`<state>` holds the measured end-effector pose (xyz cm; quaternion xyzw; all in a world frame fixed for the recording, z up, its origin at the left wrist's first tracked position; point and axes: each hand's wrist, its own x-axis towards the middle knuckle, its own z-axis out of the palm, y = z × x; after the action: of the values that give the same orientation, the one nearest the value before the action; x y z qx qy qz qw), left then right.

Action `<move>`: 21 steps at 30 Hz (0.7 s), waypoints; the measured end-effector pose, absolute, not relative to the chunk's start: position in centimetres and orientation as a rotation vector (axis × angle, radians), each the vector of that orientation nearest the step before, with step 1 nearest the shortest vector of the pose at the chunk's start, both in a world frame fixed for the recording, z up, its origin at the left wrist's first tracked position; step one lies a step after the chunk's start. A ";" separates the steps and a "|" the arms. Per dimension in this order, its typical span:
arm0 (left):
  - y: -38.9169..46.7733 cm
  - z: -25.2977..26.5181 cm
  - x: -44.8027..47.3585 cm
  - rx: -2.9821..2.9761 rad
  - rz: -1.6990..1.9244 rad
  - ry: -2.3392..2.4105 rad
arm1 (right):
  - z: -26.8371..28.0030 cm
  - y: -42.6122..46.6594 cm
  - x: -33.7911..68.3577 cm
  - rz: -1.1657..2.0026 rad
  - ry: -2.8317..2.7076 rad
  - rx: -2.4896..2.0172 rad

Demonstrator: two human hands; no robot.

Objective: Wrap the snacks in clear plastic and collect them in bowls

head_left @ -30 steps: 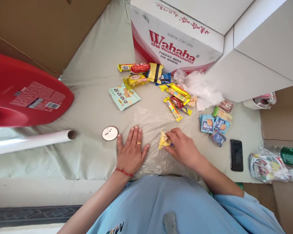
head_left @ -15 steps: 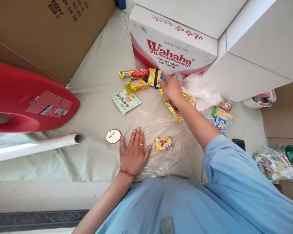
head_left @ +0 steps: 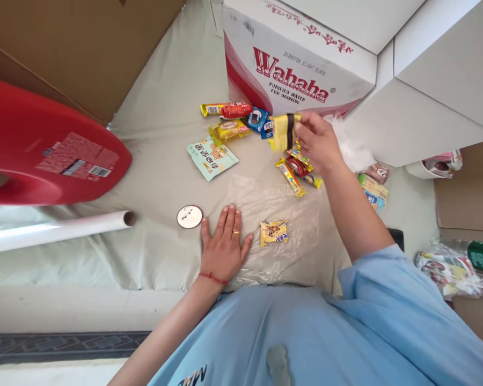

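Pinched in my right hand (head_left: 320, 140) is a yellow snack packet with a black stripe (head_left: 282, 132), held above the other snacks. My left hand (head_left: 223, 241) lies flat, fingers spread, on the edge of a clear plastic sheet (head_left: 301, 214). To its right, a small yellow snack packet (head_left: 273, 232) rests on the sheet. A round white badge (head_left: 189, 216) lies just left of my left fingers. Beyond it are a light green pouch (head_left: 211, 157), a yellow packet (head_left: 228, 130), a red packet (head_left: 236, 110) and blue packets (head_left: 257, 119). Below my right hand lie several yellow and red snack bars (head_left: 290, 177).
A Wahaba-style printed water carton (head_left: 298, 69) stands at the back beside white boxes (head_left: 434, 112). On the left are a red plastic jug (head_left: 76, 155) and a white tube (head_left: 64, 229). Crumpled clear plastic (head_left: 352, 146) and small snack boxes (head_left: 373, 188) lie on the right.
My right hand has lifted the black-striped yellow packet from the pile and moved it right, uncovering blue packets. My left hand stays flat. The view has shifted slightly.
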<state>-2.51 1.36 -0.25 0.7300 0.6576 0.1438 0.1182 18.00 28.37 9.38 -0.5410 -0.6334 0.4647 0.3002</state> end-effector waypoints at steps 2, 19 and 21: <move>1.4 -0.2 -2.5 2.129 0.420 1.917 | 10.6 24.9 20.3 1.363 -1.763 -1.373; 1.5 -0.3 -2.3 2.151 0.400 1.940 | 9.8 11.5 19.3 0.770 -2.886 -1.457; 1.4 -0.3 -2.3 2.152 0.407 1.941 | 9.8 10.6 19.6 0.696 -2.923 -1.372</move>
<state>-2.33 1.44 -0.31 0.7310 0.6595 0.1383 0.1073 19.56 10.64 9.76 -0.4140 -0.8821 0.2100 -0.0804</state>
